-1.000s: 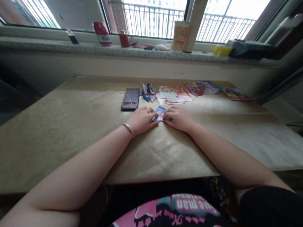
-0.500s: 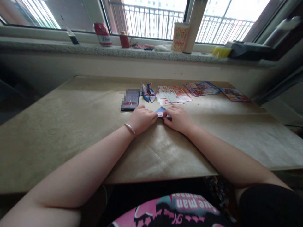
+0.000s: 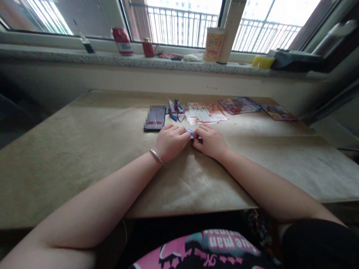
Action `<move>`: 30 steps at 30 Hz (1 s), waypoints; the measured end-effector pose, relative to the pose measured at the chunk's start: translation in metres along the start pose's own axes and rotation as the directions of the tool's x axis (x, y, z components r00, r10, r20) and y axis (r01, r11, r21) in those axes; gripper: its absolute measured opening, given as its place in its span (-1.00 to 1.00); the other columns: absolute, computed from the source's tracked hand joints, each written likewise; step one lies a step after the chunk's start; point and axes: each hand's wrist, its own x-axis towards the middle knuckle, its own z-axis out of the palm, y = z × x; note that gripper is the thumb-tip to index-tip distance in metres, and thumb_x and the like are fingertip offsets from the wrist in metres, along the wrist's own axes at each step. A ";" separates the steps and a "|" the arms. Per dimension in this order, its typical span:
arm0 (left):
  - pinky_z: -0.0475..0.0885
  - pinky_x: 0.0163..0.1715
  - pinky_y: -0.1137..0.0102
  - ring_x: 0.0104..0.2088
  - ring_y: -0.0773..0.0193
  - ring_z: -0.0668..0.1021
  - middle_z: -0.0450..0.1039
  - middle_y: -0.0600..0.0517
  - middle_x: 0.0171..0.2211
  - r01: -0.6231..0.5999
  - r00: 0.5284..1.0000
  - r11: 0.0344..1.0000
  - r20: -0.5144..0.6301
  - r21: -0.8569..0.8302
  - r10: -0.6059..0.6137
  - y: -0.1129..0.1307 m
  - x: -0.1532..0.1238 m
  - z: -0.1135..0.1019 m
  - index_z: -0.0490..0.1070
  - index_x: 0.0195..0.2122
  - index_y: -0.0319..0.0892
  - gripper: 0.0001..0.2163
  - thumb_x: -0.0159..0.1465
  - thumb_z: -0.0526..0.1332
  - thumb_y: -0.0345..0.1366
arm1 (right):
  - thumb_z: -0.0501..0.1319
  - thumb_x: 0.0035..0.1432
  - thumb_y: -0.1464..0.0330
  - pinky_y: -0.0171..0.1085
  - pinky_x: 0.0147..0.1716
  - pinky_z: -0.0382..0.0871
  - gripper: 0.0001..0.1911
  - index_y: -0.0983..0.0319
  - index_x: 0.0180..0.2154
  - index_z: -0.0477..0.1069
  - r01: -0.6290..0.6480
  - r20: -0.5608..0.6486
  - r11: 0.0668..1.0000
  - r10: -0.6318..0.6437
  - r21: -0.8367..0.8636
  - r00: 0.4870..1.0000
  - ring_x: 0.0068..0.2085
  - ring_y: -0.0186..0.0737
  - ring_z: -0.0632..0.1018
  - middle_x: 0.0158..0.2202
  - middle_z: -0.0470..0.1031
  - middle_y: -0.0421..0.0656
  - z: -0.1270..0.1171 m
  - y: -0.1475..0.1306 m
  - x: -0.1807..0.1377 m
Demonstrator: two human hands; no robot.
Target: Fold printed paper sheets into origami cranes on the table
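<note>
A small piece of folded blue paper (image 3: pixel 191 133) lies on the table between my two hands, mostly covered by fingers. My left hand (image 3: pixel 173 140), a silver bangle at its wrist, is closed with its fingertips on the paper's left side. From the other side my right hand (image 3: pixel 209 140) pinches the paper between thumb and curled fingers. Just beyond them stands a folded paper figure (image 3: pixel 176 110) in blue, white and red with pointed tips. A dark phone or tablet (image 3: pixel 156 118) rests past my left hand.
Red-and-white printed sheets (image 3: pixel 206 113) are spread behind my right hand. Further right lie a stack of colourful leaflets (image 3: pixel 239 105) and another printed stack (image 3: pixel 278 112). A red can (image 3: pixel 122 42), a patterned paper cup (image 3: pixel 213 45) and a yellow object (image 3: pixel 263 62) stand on the windowsill.
My left hand has slid slightly right, closer to my right hand, covering more of the paper. Less of the blue triangle shows now. My right hand has barely moved.
</note>
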 end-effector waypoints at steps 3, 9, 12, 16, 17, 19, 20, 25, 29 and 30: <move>0.25 -0.26 0.29 -0.35 0.24 0.50 0.52 0.00 -0.36 -0.002 1.000 1.000 -0.020 -0.010 0.001 -0.003 -0.001 0.000 0.46 -0.38 -0.15 -0.76 0.37 0.07 -0.26 | 0.14 0.08 0.43 -0.20 -0.17 0.27 -0.93 0.19 -0.39 0.39 0.031 -0.024 0.999 -0.032 -0.029 0.999 -0.19 -0.10 0.45 -0.31 0.52 -0.10 -0.001 0.007 -0.002; 0.24 -0.26 0.28 -0.36 0.24 0.50 0.52 0.00 -0.34 0.038 0.998 0.999 -0.040 -0.005 -0.038 -0.006 -0.003 -0.001 0.47 -0.37 -0.16 -0.77 0.37 0.08 -0.25 | 0.16 0.04 0.42 -0.21 -0.18 0.27 -0.95 0.18 -0.40 0.38 0.024 -0.077 0.999 -0.026 -0.026 0.997 -0.21 -0.12 0.47 -0.33 0.52 -0.13 -0.005 0.020 -0.005; 0.24 -0.25 0.28 -0.34 0.23 0.51 0.53 -0.01 -0.33 0.057 0.998 0.998 -0.027 -0.001 -0.057 -0.006 -0.003 -0.003 0.48 -0.36 -0.15 -0.75 0.38 0.07 -0.24 | 0.16 0.03 0.43 -0.23 -0.19 0.28 -0.96 0.18 -0.42 0.37 0.036 -0.102 0.999 -0.037 -0.012 0.994 -0.24 -0.14 0.47 -0.35 0.51 -0.13 -0.006 0.026 -0.006; 0.24 -0.24 0.28 -0.33 0.22 0.51 0.53 -0.02 -0.31 0.076 0.997 0.997 0.005 -0.015 -0.076 -0.007 -0.003 -0.004 0.48 -0.34 -0.16 -0.76 0.38 0.07 -0.24 | 0.17 0.01 0.44 -0.24 -0.23 0.28 -0.96 0.18 -0.43 0.35 0.052 -0.114 0.999 -0.052 -0.005 0.992 -0.27 -0.15 0.47 -0.37 0.50 -0.15 -0.006 0.033 -0.007; 0.25 -0.24 0.28 -0.32 0.22 0.52 0.53 -0.03 -0.31 0.082 0.997 0.996 0.011 -0.022 -0.082 -0.007 -0.003 -0.005 0.48 -0.33 -0.17 -0.76 0.38 0.07 -0.24 | 0.17 0.01 0.43 -0.24 -0.24 0.28 -0.96 0.17 -0.43 0.35 0.050 -0.116 0.999 -0.050 -0.007 0.992 -0.28 -0.15 0.47 -0.37 0.50 -0.15 -0.007 0.035 -0.007; 0.25 -0.24 0.27 -0.31 0.21 0.52 0.52 -0.04 -0.31 0.099 0.995 0.994 0.020 -0.036 -0.099 -0.008 -0.003 -0.004 0.48 -0.33 -0.17 -0.76 0.38 0.06 -0.25 | 0.16 0.01 0.43 -0.23 -0.26 0.28 -0.96 0.17 -0.43 0.35 0.041 -0.117 0.999 -0.041 -0.006 0.992 -0.29 -0.15 0.46 -0.37 0.50 -0.15 -0.009 0.039 -0.008; 0.26 -0.23 0.27 -0.31 0.20 0.52 0.52 -0.05 -0.30 0.109 0.994 0.993 0.022 -0.042 -0.108 -0.008 -0.003 -0.004 0.48 -0.32 -0.18 -0.76 0.38 0.06 -0.25 | 0.16 0.01 0.44 -0.23 -0.25 0.28 -0.95 0.17 -0.43 0.35 0.039 -0.115 0.999 -0.039 -0.004 0.993 -0.30 -0.16 0.46 -0.38 0.50 -0.15 -0.010 0.041 -0.008; 0.29 -0.25 0.28 -0.28 0.18 0.52 0.52 -0.06 -0.28 0.146 0.989 0.988 0.031 -0.051 -0.145 -0.011 -0.003 -0.003 0.47 -0.32 -0.19 -0.76 0.38 0.05 -0.26 | 0.16 -0.01 0.45 -0.21 -0.21 0.29 -0.93 0.16 -0.46 0.31 0.075 -0.120 0.997 -0.076 -0.013 0.990 -0.30 -0.15 0.44 -0.42 0.48 -0.16 -0.018 0.053 -0.009; 0.31 -0.31 0.32 -0.32 0.20 0.50 0.50 -0.07 -0.28 0.172 0.984 0.982 0.060 -0.072 -0.168 -0.012 -0.003 -0.002 0.47 -0.30 -0.19 -0.76 0.37 0.04 -0.27 | 0.17 -0.04 0.47 -0.21 -0.26 0.30 -0.91 0.16 -0.46 0.30 0.093 -0.144 0.995 -0.098 -0.039 0.985 -0.31 -0.14 0.42 -0.43 0.46 -0.16 -0.021 0.066 -0.010; 0.31 -0.33 0.33 -0.32 0.21 0.50 0.50 -0.07 -0.28 0.180 0.982 0.981 0.066 -0.074 -0.176 -0.011 -0.004 -0.002 0.47 -0.30 -0.19 -0.76 0.38 0.04 -0.27 | 0.16 -0.05 0.47 -0.21 -0.26 0.30 -0.91 0.16 -0.46 0.30 0.096 -0.143 0.995 -0.100 -0.038 0.985 -0.32 -0.14 0.42 -0.42 0.46 -0.16 -0.021 0.069 -0.010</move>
